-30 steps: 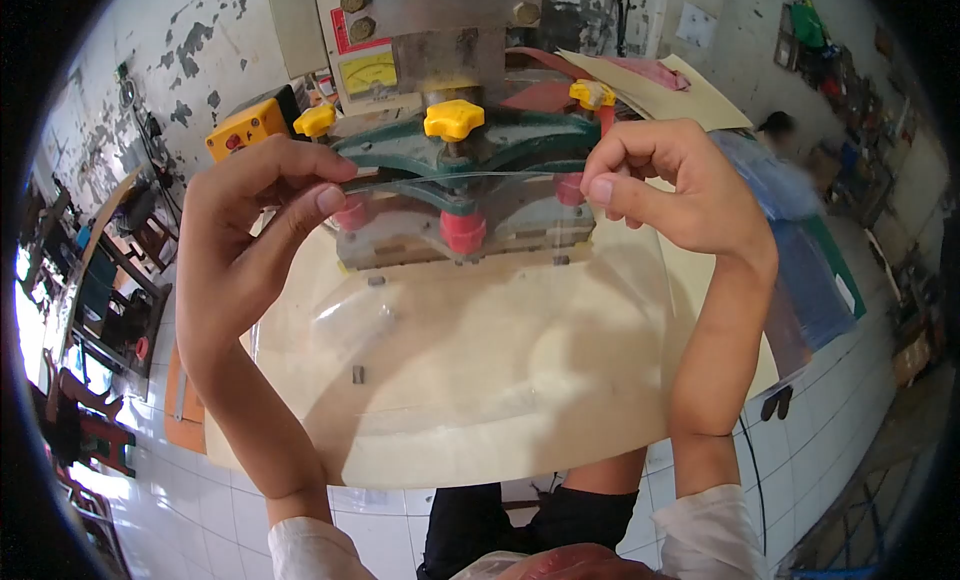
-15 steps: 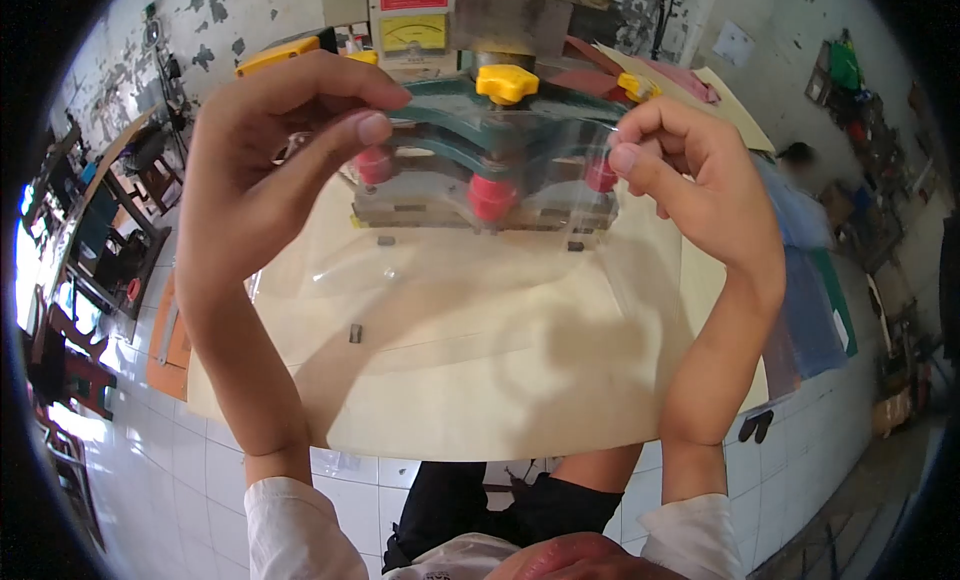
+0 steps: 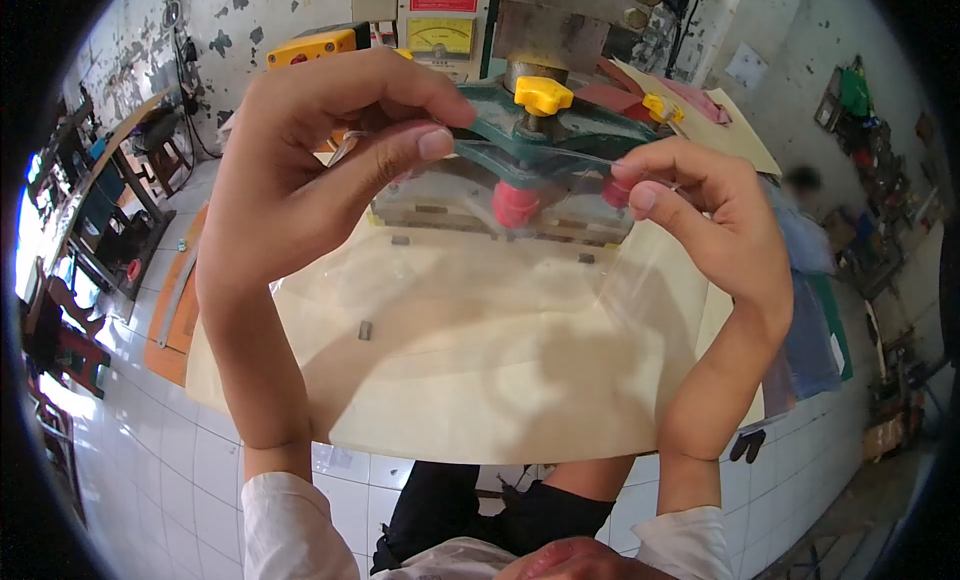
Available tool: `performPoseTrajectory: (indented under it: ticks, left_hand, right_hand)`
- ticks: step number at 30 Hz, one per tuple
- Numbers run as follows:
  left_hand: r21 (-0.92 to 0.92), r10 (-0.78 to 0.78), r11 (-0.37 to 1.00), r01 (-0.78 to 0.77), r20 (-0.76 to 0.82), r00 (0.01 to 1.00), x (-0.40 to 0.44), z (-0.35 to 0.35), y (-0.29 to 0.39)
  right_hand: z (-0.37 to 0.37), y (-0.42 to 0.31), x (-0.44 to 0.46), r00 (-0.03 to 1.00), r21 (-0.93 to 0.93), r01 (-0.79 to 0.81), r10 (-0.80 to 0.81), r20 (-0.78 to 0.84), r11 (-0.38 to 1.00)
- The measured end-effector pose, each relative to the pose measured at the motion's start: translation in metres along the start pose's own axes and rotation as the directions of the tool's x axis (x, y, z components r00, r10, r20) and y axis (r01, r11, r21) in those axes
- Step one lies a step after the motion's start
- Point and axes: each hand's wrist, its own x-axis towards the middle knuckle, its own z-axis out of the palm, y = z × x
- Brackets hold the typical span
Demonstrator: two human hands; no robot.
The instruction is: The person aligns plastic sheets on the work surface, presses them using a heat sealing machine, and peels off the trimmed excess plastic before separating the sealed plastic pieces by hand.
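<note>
Peeling wall (image 3: 225, 40) filled the upper left of the frame in my feed, and pale floor tiles (image 3: 205, 420) ran down the lower left. Across the centre lay a broad, pale work surface (image 3: 450, 410) with small dark blocks (image 3: 365, 330) on it. Behind it, at upper centre, I saw a green clamp bracket (image 3: 490, 115) with a yellow star knob (image 3: 543, 96), pink-red knobs (image 3: 516, 206) and a long metal bar beneath. A yellow gauge (image 3: 440, 38) sat above, and blue sheets (image 3: 812, 330) hung at the right.

The clear film (image 3: 465, 195) was at upper centre, stretched between the hands in front of the bracket, its lower part drooping toward the surface. The left hand (image 3: 290, 195) pinched one end of its upper edge between thumb and forefinger; the right hand (image 3: 725, 220) pinched the other end the same way, a little lower in the frame.

I judged the step in hand to be holding the film up and spread by that edge — handling, not pressing. Any next move, I thought, called for even tension and matched heights, since such thin stuff could easily fold or snag on the knobs — and its lower edge was too transparent for me to trace
</note>
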Motion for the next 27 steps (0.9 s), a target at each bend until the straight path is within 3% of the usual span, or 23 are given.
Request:
performPoseTrajectory:
  ticks: [10, 13, 19, 23, 27]
  left_hand:
    - [0.13, 0.053, 0.99, -0.052, -0.006, 0.999, 0.007, 0.008, -0.011]
    - [0.161, 0.064, 0.985, -0.062, -0.006, 0.998, 0.009, 0.011, -0.014]
    - [0.417, 0.272, 0.889, -0.191, -0.144, 0.951, 0.0, 0.011, 0.019]
    - [0.052, 0.2, 0.98, -0.192, -0.246, 0.948, -0.035, 0.025, 0.063]
    - [-0.373, -0.157, 0.926, 0.063, -0.227, 0.961, -0.109, 0.07, 0.057]
  right_hand:
    - [-0.009, 0.0, -0.002, 0.999, 0.175, 0.033, -0.036, 0.015, 0.984]
    - [-0.011, 0.0, -0.003, 0.999, 0.15, 0.025, -0.029, 0.019, 0.988]
    - [-0.011, -0.003, -0.006, 0.999, 0.128, 0.029, -0.034, 0.037, 0.991]
    - [-0.008, -0.012, -0.014, 0.998, 0.09, 0.042, -0.046, 0.038, 0.995]
    - [-0.001, -0.035, -0.034, 1.0, 0.002, 0.025, -0.025, 0.008, 1.0]
